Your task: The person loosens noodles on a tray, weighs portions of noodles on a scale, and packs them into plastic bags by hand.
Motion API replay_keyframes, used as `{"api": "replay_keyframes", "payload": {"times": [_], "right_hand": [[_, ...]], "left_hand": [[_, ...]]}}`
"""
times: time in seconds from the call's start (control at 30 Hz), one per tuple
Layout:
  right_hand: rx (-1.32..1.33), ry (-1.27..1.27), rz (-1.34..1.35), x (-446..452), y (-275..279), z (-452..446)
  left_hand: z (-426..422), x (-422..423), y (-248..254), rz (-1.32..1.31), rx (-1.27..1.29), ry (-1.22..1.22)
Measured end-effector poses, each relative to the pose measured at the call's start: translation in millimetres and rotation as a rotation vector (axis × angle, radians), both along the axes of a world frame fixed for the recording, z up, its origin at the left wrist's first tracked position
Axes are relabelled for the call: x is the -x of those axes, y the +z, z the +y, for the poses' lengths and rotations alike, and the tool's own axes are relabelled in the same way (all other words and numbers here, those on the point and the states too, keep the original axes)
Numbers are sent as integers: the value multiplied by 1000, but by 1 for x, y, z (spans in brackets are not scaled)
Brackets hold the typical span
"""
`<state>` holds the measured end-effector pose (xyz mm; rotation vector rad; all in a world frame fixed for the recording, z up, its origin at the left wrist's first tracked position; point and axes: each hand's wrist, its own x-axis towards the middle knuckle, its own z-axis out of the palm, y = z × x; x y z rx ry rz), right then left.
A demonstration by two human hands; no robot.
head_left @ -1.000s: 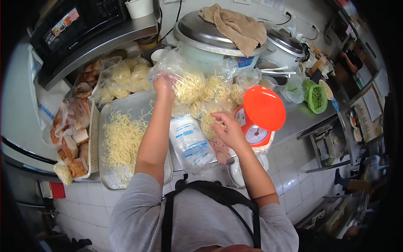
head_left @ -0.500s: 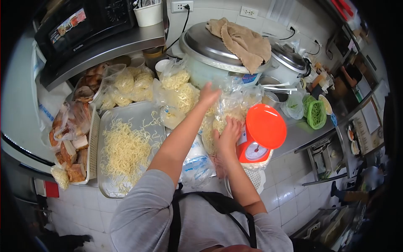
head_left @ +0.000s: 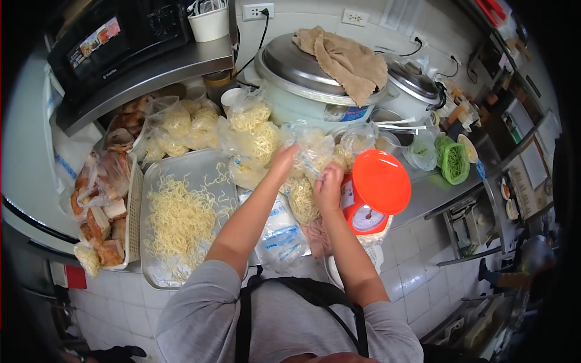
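Note:
A clear plastic bag of yellow noodles (head_left: 304, 202) is between my hands, low in front of the other bags. My left hand (head_left: 284, 163) is closed on the left side of its loose plastic top. With fingers curled in, my right hand (head_left: 328, 186) grips the plastic on the right side, close to the orange-red kitchen scale (head_left: 381, 183). More bagged noodles (head_left: 264, 142) lie just beyond my left hand. Under my left forearm is a stack of flat plastic bags (head_left: 279, 233) with blue print. Loose noodles (head_left: 178, 221) are spread on a metal tray (head_left: 158, 277) to the left.
Behind the bags stands a large rice cooker (head_left: 315, 103) with a brown cloth (head_left: 345, 60) on its lid. A basket (head_left: 134, 206) of browned meat-like pieces is at far left. Green vegetables in a bag (head_left: 455, 162) sit at right. A pink cloth (head_left: 316, 236) lies at the front edge.
My left hand has come down and nearer, from outstretched to closed on the bag's plastic. My right hand has risen slightly and curled shut. The noodle bag's top is now drawn up between them.

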<state>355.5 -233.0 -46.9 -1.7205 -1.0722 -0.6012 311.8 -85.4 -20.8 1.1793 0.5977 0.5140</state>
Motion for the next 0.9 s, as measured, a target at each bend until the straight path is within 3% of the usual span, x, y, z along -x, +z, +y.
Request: {"api": "replay_keyframes", "payload": {"times": [0.07, 0.17, 0.3, 0.4, 0.5, 0.63, 0.73, 0.83, 0.9], "right_hand": [[129, -58, -73, -6, -1, 4], [217, -113, -37, -12, -12, 5], [331, -115, -19, 0, -1, -5], [276, -248, -48, 45, 35, -28], [366, -138, 107, 77, 7, -75], [712, -122, 205, 110, -36, -122], [629, -103, 75, 107, -56, -126], [583, -70, 76, 98, -55, -122], [550, -48, 106, 97, -52, -119]], "left_hand": [[-1, 4, 4, -34, 110, 104], [9, 4, 16, -79, 264, 68], [33, 1, -10, -149, 283, 37], [11, 35, 26, 59, -10, 114], [-9, 78, 41, 61, -302, 53], [-29, 133, 27, 191, -490, -405], [-67, 167, 22, 253, -894, -590], [-104, 185, 15, 377, -1332, -570], [-108, 183, 4, 543, -1236, -510]]}}
